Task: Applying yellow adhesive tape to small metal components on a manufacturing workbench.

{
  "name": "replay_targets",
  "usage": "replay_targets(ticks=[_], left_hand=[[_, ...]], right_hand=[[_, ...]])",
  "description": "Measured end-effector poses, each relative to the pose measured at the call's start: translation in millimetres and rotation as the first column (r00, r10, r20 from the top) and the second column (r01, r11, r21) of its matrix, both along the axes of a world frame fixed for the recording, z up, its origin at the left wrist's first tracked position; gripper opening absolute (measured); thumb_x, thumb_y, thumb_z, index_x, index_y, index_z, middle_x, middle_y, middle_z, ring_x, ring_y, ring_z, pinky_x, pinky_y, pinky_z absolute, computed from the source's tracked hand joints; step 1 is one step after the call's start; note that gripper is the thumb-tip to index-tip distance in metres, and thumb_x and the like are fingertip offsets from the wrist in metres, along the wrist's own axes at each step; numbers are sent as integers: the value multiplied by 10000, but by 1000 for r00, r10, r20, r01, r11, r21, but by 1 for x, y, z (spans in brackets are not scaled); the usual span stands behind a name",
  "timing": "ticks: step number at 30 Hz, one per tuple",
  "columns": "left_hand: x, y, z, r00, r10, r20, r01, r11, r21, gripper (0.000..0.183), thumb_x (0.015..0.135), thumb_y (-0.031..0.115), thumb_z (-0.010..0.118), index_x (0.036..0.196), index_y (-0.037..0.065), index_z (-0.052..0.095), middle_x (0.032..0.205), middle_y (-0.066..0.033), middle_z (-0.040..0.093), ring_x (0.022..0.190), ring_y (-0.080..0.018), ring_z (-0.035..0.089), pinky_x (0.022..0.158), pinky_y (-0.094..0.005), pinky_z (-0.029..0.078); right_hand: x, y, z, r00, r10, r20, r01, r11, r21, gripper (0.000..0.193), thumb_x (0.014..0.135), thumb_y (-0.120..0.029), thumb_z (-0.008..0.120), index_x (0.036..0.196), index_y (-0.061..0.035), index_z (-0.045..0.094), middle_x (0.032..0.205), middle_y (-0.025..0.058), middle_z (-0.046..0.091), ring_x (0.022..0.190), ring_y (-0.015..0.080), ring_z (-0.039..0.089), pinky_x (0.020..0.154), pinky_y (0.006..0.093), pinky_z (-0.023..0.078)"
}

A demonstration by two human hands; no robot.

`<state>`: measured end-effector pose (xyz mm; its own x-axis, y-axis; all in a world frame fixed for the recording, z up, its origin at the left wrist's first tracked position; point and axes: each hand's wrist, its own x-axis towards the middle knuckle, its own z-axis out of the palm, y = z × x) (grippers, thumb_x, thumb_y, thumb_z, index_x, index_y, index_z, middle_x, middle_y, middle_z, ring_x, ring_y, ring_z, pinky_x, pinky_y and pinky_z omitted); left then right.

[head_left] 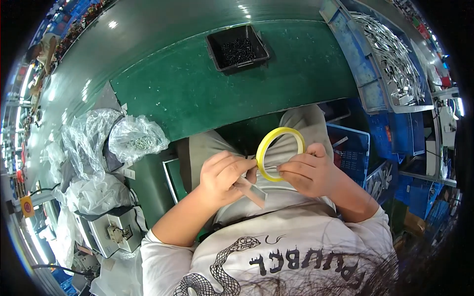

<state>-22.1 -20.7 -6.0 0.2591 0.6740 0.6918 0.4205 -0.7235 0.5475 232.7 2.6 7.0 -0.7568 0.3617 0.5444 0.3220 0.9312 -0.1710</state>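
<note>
Gripped: one yellow adhesive tape roll, pinched between thumb and fingers of the right hand, held above light trousers, opening facing up. Left hand: fingers curled around a flat pale strip, fingertips against the roll's left edge. Elbows bent, forearms converging. Beyond: green tabletop; black bin, small black parts inside.

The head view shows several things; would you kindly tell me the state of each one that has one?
Yellow tape roll: gripped by the right hand
Flat strip: jutting from the closed left hand
Black tray: open, holding small black pieces
Blue bin: open, heaped with metal strips
Clear bag: crumpled, small pieces inside
</note>
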Motion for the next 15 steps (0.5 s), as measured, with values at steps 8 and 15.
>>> replay_targets(ticks=[8, 15], left_hand=[[0, -2, -5, 992, 34, -120, -32, 999, 15, 393, 547, -49, 779, 917, 20, 665, 734, -61, 658, 567, -215, 590, 503, -308, 449], [-1, -4, -3, 956, 41, -292, -48, 999, -15, 326, 584, 113, 755, 903, 93, 690, 777, -2, 667, 655, -192, 604, 569, -321, 484]], right_hand=[[6, 2, 6, 992, 45, 115, -55, 995, 80, 169, 760, -153, 698, 926, -125, 711, 1044, -44, 696, 854, 88, 622, 752, 315, 342], [12, 1, 3, 974, 55, 218, -81, 990, 114, 218, 740, -200, 663, 942, -139, 716, 1070, -57, 656, 920, 88, 578, 804, 304, 365]])
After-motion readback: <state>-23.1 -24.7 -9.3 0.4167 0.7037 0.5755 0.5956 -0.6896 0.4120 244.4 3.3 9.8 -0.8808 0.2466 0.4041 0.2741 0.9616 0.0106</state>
